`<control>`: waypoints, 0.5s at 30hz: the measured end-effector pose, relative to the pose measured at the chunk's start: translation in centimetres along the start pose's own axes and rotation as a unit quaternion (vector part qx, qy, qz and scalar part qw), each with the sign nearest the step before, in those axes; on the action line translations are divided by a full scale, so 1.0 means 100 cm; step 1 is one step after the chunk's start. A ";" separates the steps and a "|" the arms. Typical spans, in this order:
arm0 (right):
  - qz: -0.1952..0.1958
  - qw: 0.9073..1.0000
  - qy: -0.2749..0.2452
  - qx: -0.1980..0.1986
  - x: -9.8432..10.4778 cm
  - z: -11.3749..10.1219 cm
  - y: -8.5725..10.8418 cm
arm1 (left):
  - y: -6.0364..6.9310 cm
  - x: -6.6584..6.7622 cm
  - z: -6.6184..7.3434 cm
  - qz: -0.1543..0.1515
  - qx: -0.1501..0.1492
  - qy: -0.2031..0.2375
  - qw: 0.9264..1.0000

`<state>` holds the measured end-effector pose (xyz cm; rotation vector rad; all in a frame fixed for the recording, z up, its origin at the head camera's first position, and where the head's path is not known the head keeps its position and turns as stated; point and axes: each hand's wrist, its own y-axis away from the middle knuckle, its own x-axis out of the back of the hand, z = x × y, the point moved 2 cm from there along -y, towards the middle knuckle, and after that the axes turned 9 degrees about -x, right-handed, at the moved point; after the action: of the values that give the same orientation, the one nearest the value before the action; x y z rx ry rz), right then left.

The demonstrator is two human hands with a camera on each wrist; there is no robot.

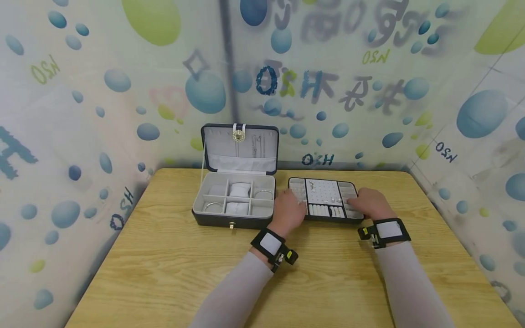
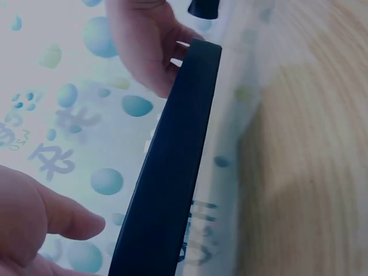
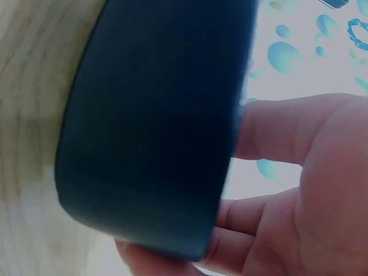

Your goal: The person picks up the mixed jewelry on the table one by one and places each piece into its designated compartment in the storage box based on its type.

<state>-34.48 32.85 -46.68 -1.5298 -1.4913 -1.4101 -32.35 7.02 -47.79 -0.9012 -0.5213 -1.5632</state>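
Observation:
A dark shallow jewelry tray is held between both hands, to the right of an open jewelry box. Earrings and a row of ring slots show in its pale compartments. My left hand grips the tray's left end; in the left wrist view its thumb lies above the top edge, its other fingers mostly out of frame. My right hand grips the right end, with thumb at the upper edge and fingers around the corner in the right wrist view. Wall shows beneath the tray, so it is raised off the table.
The box's lid stands upright, with necklaces hanging inside. Its compartments hold white cushions and bangles. A patterned wall backs the wooden table.

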 end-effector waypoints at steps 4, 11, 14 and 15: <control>0.009 1.000 -0.004 0.002 0.008 -0.003 0.004 | 0.000 0.011 0.002 0.006 -0.005 0.031 0.999; 0.030 0.999 -0.008 0.014 0.022 -0.009 0.015 | 0.005 0.020 0.005 0.043 -0.019 0.062 0.997; 0.032 0.999 -0.009 0.022 0.024 -0.012 0.017 | 0.006 0.026 0.006 0.073 -0.024 0.074 0.994; 0.033 0.999 -0.009 0.024 0.024 -0.013 0.018 | 0.006 0.029 0.006 0.082 -0.024 0.078 0.993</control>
<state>-33.56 32.12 -43.58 -1.5533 -1.4607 -1.3162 -31.60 5.58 -45.28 -0.8287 -0.2910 -1.4867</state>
